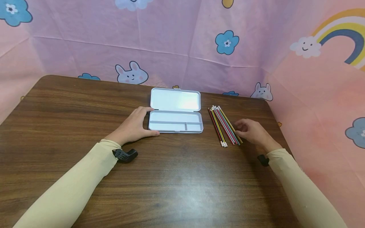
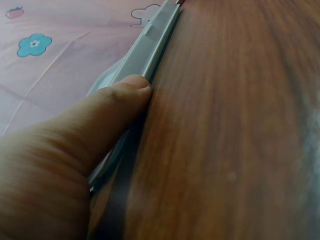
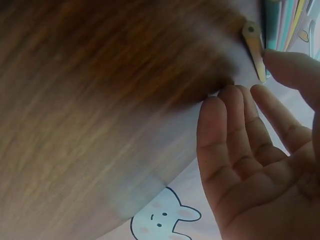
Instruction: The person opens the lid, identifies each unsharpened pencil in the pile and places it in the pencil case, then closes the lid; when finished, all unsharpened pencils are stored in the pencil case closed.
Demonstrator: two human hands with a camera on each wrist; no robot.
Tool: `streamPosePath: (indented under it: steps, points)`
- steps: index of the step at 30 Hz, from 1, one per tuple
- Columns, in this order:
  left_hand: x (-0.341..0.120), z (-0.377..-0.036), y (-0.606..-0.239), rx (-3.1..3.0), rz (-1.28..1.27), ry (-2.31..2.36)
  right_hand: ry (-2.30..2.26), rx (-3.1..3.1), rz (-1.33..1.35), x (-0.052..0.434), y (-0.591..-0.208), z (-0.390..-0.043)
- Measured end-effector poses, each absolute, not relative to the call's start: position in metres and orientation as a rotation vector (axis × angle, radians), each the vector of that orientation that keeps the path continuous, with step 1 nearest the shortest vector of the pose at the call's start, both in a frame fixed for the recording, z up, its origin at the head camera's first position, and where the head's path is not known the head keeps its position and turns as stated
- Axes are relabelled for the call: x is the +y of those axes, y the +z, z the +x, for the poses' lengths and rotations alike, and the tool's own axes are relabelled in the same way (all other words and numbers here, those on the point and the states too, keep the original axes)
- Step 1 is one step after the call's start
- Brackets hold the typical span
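A white pencil case point(image 1: 176, 116) lies on the table with its lid point(image 1: 175, 99) folded back and its divided tray bare. My left hand point(image 1: 133, 126) spans the case's left end, index finger at the hinge side and thumb along the front edge; in the left wrist view the thumb point(image 2: 125, 95) presses that front wall. To the right lie several pencils point(image 1: 222, 125) in a loose bundle, some with white erasers toward me. My right hand point(image 1: 251, 131) is just right of them, fingers loosely bent and holding nothing, its thumb right at the gold pencil point(image 3: 255, 47) in the right wrist view.
The brown wooden table point(image 1: 159, 183) ends at a pink printed cloth point(image 1: 171, 57) hanging behind it and along the right side. Each wrist carries a black camera mount, the left one point(image 1: 124, 155) just above the tabletop.
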State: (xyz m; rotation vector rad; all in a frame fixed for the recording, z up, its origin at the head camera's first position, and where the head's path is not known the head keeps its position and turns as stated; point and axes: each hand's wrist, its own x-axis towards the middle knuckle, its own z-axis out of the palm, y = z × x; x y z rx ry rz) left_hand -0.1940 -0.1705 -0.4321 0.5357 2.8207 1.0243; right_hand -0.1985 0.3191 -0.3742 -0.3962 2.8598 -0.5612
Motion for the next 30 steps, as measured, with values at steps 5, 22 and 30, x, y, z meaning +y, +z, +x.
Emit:
streamPosePath:
  steps: [5, 22, 30]
  points:
    - [-0.1704, -0.1945, -0.4327, 2.821, 0.537, 1.027, -0.567, 2.848, -0.362, 0.3182, -0.3739, -0.1985]
    - [-0.1703, -0.1937, -0.4315, 2.823, 0.539, 1.033, -0.526, 2.873, -0.356, 0.3179, -0.3793, -0.2006]
    - [-0.1697, -0.1932, -0.4311, 2.824, 0.542, 1.023, -0.507, 2.885, -0.282, 0.3170, -0.3794, -0.1974]
